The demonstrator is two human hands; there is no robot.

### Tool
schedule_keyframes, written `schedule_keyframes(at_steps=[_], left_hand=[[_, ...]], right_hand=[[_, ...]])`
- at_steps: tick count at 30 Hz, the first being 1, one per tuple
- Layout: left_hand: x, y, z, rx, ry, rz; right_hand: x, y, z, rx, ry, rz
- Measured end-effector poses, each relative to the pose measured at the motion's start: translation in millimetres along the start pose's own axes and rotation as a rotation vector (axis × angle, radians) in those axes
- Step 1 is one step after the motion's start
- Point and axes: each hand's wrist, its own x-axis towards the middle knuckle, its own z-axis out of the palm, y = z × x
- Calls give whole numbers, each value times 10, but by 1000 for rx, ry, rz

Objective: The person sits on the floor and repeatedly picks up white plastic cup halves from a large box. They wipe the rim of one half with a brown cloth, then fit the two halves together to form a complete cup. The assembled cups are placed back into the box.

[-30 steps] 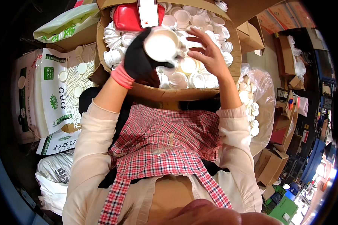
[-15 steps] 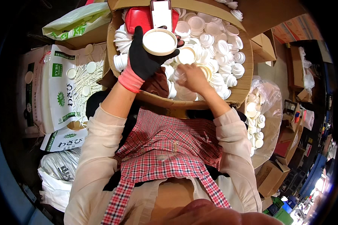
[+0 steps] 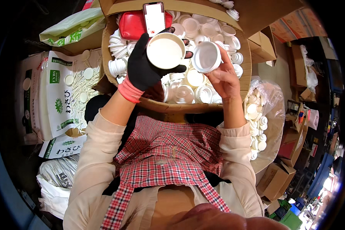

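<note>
My left hand (image 3: 143, 69), in a black glove with a pink cuff, holds a round cream-coloured lid (image 3: 166, 50) with its hollow side up. Two gloved fingers show beyond the lid's right edge, with dark, worn-looking tips. Bare, my right hand (image 3: 226, 78) grips a white round cap (image 3: 206, 56) by its rim, hollow side facing up and left. The cap is held just right of the lid, a small gap between them. Both hands are above a cardboard box (image 3: 246, 76) full of white plastic caps (image 3: 184, 94), some stacked inside each other.
A phone (image 3: 155, 19) leans on a red pouch (image 3: 131, 26) at the box's far side. To the left, an opened white sack (image 3: 60, 96) bears thin white sticks (image 3: 81, 86) and round lids. A clear plastic bag (image 3: 270, 96) of caps stands at the right.
My right hand has come up out of the pile of caps with a white cap and moved right, beside the lid. My left hand keeps its lid. The whole view has shifted slightly.
</note>
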Motion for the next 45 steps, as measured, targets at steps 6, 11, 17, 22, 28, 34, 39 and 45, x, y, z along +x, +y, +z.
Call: schedule_keyframes(at_steps=[6,11,17,22,28,34,39,45], left_hand=[[17,-174,21,-148,49,-30],[6,-199,-30,387,93,151],[-71,-256,-14,298,10,231],[-121,-290,82,1193,74,299],[-100,-340,53,731,41,268],[-88,-348,-20,309,-26,175],[-110,-368,-32,789,76,297],[-134,-279,236,725,108,218]], right_hand=[[-5,45,170,-287,128,307],[-32,181,310,-647,46,-163],[-49,-11,462,-1215,159,-524],[-66,137,741,-1405,150,-582],[-44,172,783,-1483,163,-549],[-48,190,773,-1481,164,-539],[-51,181,785,-1475,172,-497],[11,87,686,-1267,91,-422]])
